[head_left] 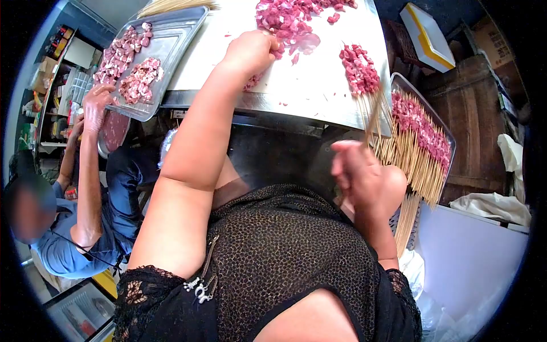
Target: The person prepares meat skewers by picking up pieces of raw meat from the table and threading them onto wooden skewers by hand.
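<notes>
My left hand (250,52) reaches over the white work table, at the near edge of a pile of cut red meat (288,23). Its fingers are curled closed, with meat showing at the fingertips; the rest of what they hold is hidden. My right hand (364,175), smeared by motion, is closed in front of the table's right corner. A thin bamboo skewer (375,114), also blurred, rises from it. Just beyond lie several loaded meat skewers (360,69), their bare ends toward me.
At right, a metal tray (453,154) holds many loaded skewers. Bare bamboo sticks (407,222) lie below it. At left, a co-worker's hand (98,101) touches a tray (185,34) with two heaps of meat. More sticks (176,5) lie at the back left.
</notes>
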Demonstrator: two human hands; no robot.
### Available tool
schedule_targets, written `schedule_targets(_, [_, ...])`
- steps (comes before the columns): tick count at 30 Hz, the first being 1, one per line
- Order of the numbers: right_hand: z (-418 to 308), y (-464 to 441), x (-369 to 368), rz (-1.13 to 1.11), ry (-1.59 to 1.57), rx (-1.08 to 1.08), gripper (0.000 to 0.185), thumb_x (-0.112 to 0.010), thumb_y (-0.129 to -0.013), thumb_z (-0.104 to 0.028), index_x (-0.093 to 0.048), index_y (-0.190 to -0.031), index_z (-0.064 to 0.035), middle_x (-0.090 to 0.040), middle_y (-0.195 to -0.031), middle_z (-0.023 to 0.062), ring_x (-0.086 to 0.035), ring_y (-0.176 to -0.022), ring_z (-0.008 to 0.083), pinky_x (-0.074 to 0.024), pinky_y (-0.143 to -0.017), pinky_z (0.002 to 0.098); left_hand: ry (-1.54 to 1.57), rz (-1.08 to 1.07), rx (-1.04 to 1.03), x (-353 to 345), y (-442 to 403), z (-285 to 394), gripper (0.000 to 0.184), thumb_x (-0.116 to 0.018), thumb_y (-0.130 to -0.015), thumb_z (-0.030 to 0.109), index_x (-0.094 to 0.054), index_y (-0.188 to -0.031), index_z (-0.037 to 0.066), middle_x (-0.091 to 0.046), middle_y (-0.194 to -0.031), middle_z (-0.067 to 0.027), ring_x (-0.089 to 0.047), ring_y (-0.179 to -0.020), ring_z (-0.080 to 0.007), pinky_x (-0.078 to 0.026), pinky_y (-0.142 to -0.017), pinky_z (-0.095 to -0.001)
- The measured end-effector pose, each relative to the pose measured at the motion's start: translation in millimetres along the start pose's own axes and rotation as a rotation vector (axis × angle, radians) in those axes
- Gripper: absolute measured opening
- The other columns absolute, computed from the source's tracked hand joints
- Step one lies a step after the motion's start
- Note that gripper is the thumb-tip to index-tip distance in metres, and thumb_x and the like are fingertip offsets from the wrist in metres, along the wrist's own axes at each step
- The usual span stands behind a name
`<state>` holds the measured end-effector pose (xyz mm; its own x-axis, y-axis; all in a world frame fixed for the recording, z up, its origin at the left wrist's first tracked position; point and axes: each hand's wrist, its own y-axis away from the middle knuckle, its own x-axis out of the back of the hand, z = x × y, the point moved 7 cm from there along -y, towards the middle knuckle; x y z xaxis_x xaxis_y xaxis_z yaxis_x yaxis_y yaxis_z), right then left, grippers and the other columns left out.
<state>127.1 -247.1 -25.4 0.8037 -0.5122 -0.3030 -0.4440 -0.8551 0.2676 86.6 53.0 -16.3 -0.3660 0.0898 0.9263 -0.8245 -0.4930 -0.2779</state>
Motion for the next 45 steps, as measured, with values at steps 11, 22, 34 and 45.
schedule_targets(11, [15.2, -50.1, -11.4, -0.047, 0.112, 0.106, 0.026, -0.047, -0.094, -0.027, -0.056, -0.096, -0.0031, -0.051, -0.061, -0.0013, -0.040, -0.049, 0.0037, -0.0307, -0.046, 0.0183, 1.157, 0.116, 0.469, 22.4, 13.0, -19.3, 0.023, -0.065, -0.084, 0.023, -0.067, -0.096, 0.004, -0.067, -0.088, -0.0048, -0.056, -0.066, -0.0101, -0.046, -0.058, -0.0205])
schedule_targets(22, [15.8, -75.5, 3.4, 0.146, 0.312, 0.211, 0.017, -0.059, -0.087, -0.013, -0.063, -0.094, 0.0015, -0.060, -0.078, -0.0003, -0.050, -0.069, 0.0039, -0.0415, -0.064, 0.0190, 1.792, 0.111, 0.552, 8.1, 18.8, -3.2, 0.023, -0.050, -0.091, 0.010, -0.053, -0.106, -0.007, -0.061, -0.099, -0.0173, -0.062, -0.096, -0.0307, -0.056, -0.079, -0.0363])
schedule_targets(34, [18.6, -76.4, 8.2, 0.154, 0.219, 0.207, 0.015, -0.061, -0.084, -0.008, -0.061, -0.096, 0.0012, -0.060, -0.079, 0.0003, -0.051, -0.068, 0.0046, -0.0427, -0.062, 0.0191, 1.871, 0.076, 0.556, 5.4, 22.8, 11.8, 0.025, -0.049, -0.090, 0.004, -0.051, -0.112, -0.008, -0.059, -0.109, -0.0215, -0.062, -0.098, -0.0291, -0.055, -0.082, -0.0331])
schedule_targets(45, [10.8, -75.3, 11.4, 0.191, 0.417, 0.368, 0.014, -0.062, -0.084, -0.009, -0.064, -0.094, 0.0006, -0.062, -0.076, 0.0005, -0.051, -0.067, 0.0038, -0.0431, -0.061, 0.0191, 1.787, 0.031, 0.507, 3.9, 25.7, 18.1, 0.026, -0.051, -0.090, 0.005, -0.052, -0.112, -0.007, -0.062, -0.105, -0.0199, -0.064, -0.094, -0.0254, -0.055, -0.081, -0.0299])
